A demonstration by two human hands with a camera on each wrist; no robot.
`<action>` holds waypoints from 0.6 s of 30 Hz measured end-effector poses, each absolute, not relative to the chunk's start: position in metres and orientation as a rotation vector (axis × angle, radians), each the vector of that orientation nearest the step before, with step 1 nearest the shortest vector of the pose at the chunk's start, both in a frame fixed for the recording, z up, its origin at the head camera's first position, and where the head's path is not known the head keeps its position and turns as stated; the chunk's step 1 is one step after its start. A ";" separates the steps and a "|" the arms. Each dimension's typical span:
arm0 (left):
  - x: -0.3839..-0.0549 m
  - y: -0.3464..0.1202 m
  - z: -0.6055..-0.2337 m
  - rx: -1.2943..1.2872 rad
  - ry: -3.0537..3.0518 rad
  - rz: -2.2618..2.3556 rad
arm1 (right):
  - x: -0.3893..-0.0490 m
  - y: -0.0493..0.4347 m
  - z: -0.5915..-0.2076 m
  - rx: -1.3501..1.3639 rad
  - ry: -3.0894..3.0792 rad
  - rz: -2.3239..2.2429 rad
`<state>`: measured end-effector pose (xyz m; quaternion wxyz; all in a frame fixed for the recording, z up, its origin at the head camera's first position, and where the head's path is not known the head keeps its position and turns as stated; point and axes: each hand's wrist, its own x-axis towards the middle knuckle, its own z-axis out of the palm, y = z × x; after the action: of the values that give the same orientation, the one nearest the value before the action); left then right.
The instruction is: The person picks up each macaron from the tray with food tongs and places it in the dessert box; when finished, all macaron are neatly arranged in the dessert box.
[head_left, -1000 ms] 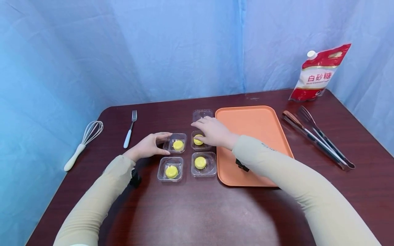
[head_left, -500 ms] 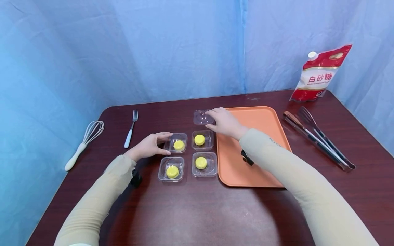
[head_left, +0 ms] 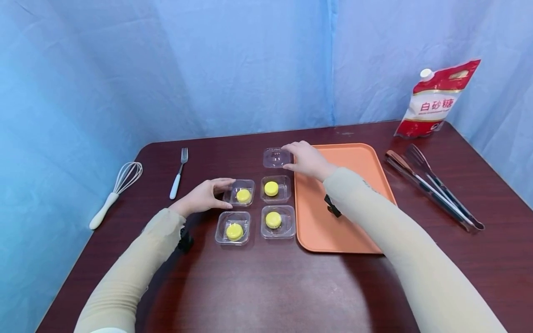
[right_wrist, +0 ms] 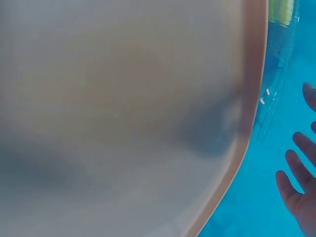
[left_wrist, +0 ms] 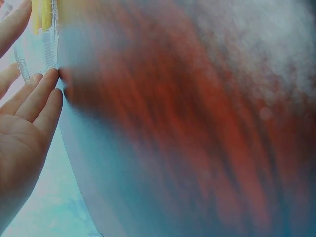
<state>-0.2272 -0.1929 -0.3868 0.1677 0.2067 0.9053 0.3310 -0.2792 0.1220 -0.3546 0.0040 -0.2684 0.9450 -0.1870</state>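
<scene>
Four-sided clear plastic boxes stand in two rows, each with a yellow round disc inside. My left hand (head_left: 204, 198) is at the left side of the back-left box (head_left: 249, 185), thumb toward its near corner and fingers toward its far side. In the left wrist view, those fingers (left_wrist: 37, 101) lie nearly straight against the box's edge. Behind the back-right box (head_left: 284, 190) lies a shallow clear plastic lid (head_left: 275, 159). My right hand (head_left: 308, 159) hovers at the lid's right edge, thumb and fingers apart. The right wrist view shows its fingers (right_wrist: 296, 168) spread.
An orange tray (head_left: 341, 208) lies right of the boxes, under my right forearm. Metal tongs (head_left: 433, 189) and a sugar pouch (head_left: 430, 101) are farther right. A whisk (head_left: 112, 196) and a fork (head_left: 179, 173) lie on the left. Blue curtains (head_left: 250, 69) hang behind the table.
My right hand has moved back and right, from over the back-right box to the lid's right edge, uncovering that box's yellow disc. My left hand has stayed in place.
</scene>
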 end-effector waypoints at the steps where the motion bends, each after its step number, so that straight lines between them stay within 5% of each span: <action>1: -0.227 -0.193 -0.387 0.586 2.575 0.942 | -0.280 0.122 -0.355 -0.832 2.955 -0.581; 18: -0.227 -0.193 -0.387 0.581 2.559 0.965 | -0.289 0.113 -0.360 -0.819 2.870 -0.442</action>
<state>-0.2266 -0.1934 -0.3874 0.1721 0.2049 0.9016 0.3400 -0.2888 0.1131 -0.3600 0.0622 -0.2710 0.9494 -0.1462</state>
